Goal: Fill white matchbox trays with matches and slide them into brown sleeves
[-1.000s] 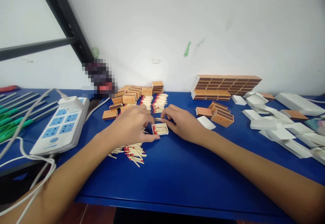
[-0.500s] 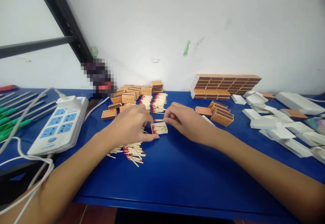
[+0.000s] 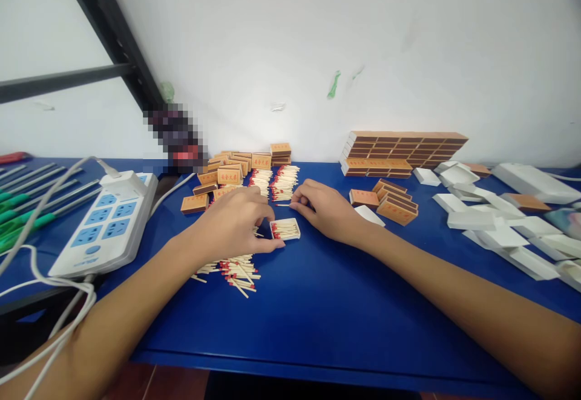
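A small white tray [image 3: 296, 235] with several red-headed matches lies on the blue table, its left end between the thumb and fingers of my left hand [image 3: 236, 221]. My right hand [image 3: 320, 206], behind and to the right of the tray, pinches a single match [image 3: 283, 205] whose red head points left. Loose matches lie in two rows [image 3: 284, 183] behind the tray, and another pile [image 3: 239, 273] spreads in front of my left hand. Closed matchboxes [image 3: 229, 175] are heaped behind that hand, which partly covers them.
A stack of matchboxes [image 3: 403, 146] stands against the wall, with loose ones [image 3: 397, 206] before it. White trays [image 3: 494, 233] are scattered at the right. On the left are a power strip [image 3: 106, 218], white cables and green-handled rods [image 3: 27, 221].
My right hand has moved slightly back and away from the tray with the match in its fingers. My left hand has stayed at the tray.
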Motion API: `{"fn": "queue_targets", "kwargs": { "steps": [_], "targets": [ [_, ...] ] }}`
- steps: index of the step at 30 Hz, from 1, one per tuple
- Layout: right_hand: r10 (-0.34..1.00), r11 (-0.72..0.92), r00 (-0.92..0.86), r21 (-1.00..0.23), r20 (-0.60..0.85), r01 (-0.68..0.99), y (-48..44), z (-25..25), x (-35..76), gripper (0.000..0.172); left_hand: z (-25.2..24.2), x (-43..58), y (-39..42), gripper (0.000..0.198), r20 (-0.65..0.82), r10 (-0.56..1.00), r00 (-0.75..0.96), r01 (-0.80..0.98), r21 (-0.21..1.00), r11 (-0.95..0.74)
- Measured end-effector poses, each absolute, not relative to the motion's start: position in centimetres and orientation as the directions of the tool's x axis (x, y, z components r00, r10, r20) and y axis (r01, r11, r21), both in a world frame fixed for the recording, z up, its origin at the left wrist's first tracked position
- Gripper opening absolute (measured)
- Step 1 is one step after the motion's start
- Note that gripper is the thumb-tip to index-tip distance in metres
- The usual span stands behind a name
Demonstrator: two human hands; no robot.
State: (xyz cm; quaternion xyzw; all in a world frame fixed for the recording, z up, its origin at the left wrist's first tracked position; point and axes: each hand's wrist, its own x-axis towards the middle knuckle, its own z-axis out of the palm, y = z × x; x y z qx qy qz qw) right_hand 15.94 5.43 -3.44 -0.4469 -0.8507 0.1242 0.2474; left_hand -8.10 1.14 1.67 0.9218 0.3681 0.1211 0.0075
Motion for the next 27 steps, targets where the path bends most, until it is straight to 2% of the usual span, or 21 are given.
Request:
{"fn": "queue_targets", "kwargs": {
  "steps": [2, 6, 11, 27],
  "targets": [
    [0.791, 0.612, -0.511, -0.413, 0.336, 0.675, 5.36, -3.59, 15.88, 0.007, 1.7, -8.08, 1.14, 0.034, 0.216, 0.683, 0.697, 0.68, 0.102, -0.726],
    [0.748, 0.664, -0.554, -0.38, 0.366, 0.644, 5.46, -3.94, 16.0, 0.019, 1.65, -8.18, 1.14, 0.036, 0.206, 0.699, 0.685, 0.693, 0.11, -0.712],
    [0.737, 0.672, -0.551, -0.347, 0.391, 0.654, 5.71, -4.16, 16.04, 0.019, 1.57, -8.17, 1.21, 0.036, 0.203, 0.695, 0.69, 0.692, 0.097, -0.715],
    [0.784, 0.621, -0.519, -0.423, 0.341, 0.66, 5.7, -3.68, 15.88, 0.018, 1.68, -8.21, 1.26, 0.033, 0.223, 0.686, 0.693, 0.681, 0.111, -0.724]
  ]
}}
